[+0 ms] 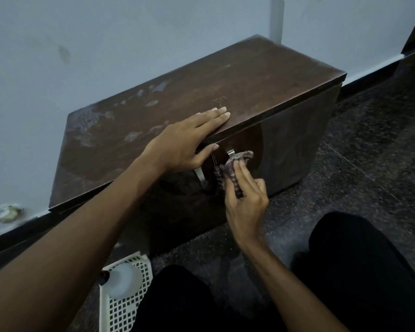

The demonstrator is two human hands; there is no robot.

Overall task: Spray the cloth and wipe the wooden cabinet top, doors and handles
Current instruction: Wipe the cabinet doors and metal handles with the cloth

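Your left grip (pixel 189 140) lies flat on the top of the dark brown wooden cabinet (pixel 261 75). Its fingers are straight and close together near the front edge, and the thumb reaches down over that edge onto the front. Your right grip (pixel 244 202) pinches the crumpled purplish-grey ribbed cloth (pixel 230 168) between thumb and fingers. It holds the cloth against the silver metal handle (pixel 231 152) of the right-hand cabinet door (pixel 288 144), just below the top's edge. A second silver handle (pixel 199 175) shows just left of the cloth, partly hidden under your left grip. Pale smears mark the left half of the cabinet top. The cabinet stands on a dark speckled stone floor (pixel 357 168) against a pale blue wall (pixel 106 44). On the floor at the lower left, a white plastic lattice basket (pixel 130 312) holds a translucent white bottle (pixel 125 280) with a dark cap.
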